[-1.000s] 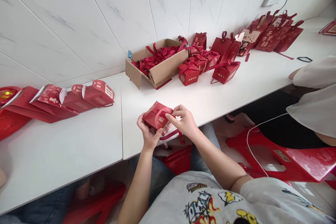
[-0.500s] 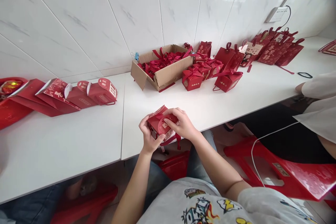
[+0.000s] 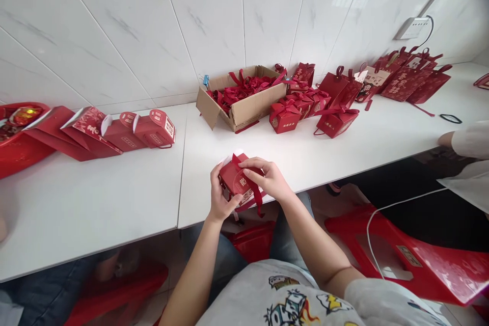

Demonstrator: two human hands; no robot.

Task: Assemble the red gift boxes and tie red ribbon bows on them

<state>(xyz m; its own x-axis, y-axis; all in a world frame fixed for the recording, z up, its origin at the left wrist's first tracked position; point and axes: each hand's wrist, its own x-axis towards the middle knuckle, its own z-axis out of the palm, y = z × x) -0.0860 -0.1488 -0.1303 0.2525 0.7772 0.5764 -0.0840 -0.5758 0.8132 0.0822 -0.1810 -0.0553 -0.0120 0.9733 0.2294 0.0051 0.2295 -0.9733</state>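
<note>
A small red gift box (image 3: 232,175) with a round printed emblem is held at the table's front edge. My left hand (image 3: 221,194) wraps around its left side and bottom, with the thumb at the near edge. My right hand (image 3: 267,177) is closed at the top right of the box, thumb and fingers pinching a dark red ribbon (image 3: 257,196). One ribbon end sticks up past the fingertips, and the rest hangs over the near side. My right fingers partly cover the box top.
A cardboard box (image 3: 260,108) of red ribbons stands behind my hands, with ribbon-tied boxes (image 3: 284,118) at its right. Several handled red bags (image 3: 405,81) stand farther right. Untied red boxes (image 3: 155,130) and a red tray (image 3: 23,155) are at left. Co-workers sit on both sides.
A ribbon end now stands up by my right fingertips, and a strand lies across the box's right side. The box remains in my left hand. The view has shifted slightly.
</note>
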